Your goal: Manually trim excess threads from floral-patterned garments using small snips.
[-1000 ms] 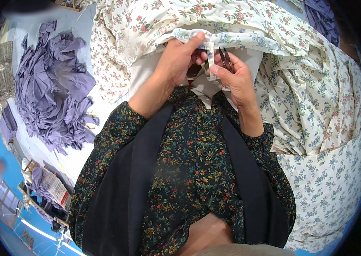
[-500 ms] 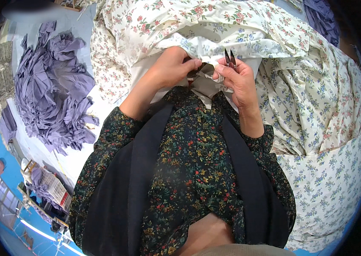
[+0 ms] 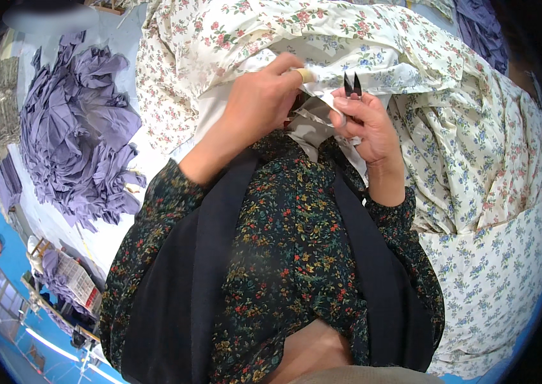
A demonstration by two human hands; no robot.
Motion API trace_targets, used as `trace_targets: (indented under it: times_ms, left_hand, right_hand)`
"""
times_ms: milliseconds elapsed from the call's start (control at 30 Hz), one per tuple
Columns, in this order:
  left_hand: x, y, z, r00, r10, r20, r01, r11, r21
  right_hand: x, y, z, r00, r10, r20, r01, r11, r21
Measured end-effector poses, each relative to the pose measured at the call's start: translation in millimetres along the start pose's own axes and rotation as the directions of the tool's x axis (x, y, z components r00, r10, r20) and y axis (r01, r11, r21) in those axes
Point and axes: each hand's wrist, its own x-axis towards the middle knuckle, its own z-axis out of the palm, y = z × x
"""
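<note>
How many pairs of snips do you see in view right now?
1: the dark-bladed snips in the right hand, blade tips pointing up, slightly apart. Others could be hidden under the floral cloth.

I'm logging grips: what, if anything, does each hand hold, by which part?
Right hand: small dark pointed metal snips, below the blades, and white cloth, pinched at an edge. Left hand: grip too blurred to tell.

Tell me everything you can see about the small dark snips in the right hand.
The snips have two slim, dark, pointed blades, metal by their look, with a paler patch near the base. The tips stand apart in a narrow V, pointing toward the picture's top. The right hand grips them, hiding the handles. White floral cloth lies behind; whether it touches the blades is unclear.
</note>
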Motion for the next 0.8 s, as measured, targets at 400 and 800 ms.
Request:
trace_targets:
  times_ms: [400, 800]
  left_hand:
    - [7.0, -17.6, 5.2, 0.757, -0.540, 0.368, 0.549, 0.220, -0.807]
    - [4.3, -15.2, 6.6, 0.742, -0.570, 0.353, 0.531, 0.178, -0.829]
  right_hand:
    - [7.8, -13.5, 26.2, 0.503, -0.859, 0.093, 0.505, 0.205, -0.838]
    - [26.9, 2.8, 33.3, 0.374, -0.779, 0.503, 0.272, -0.426, -0.863]
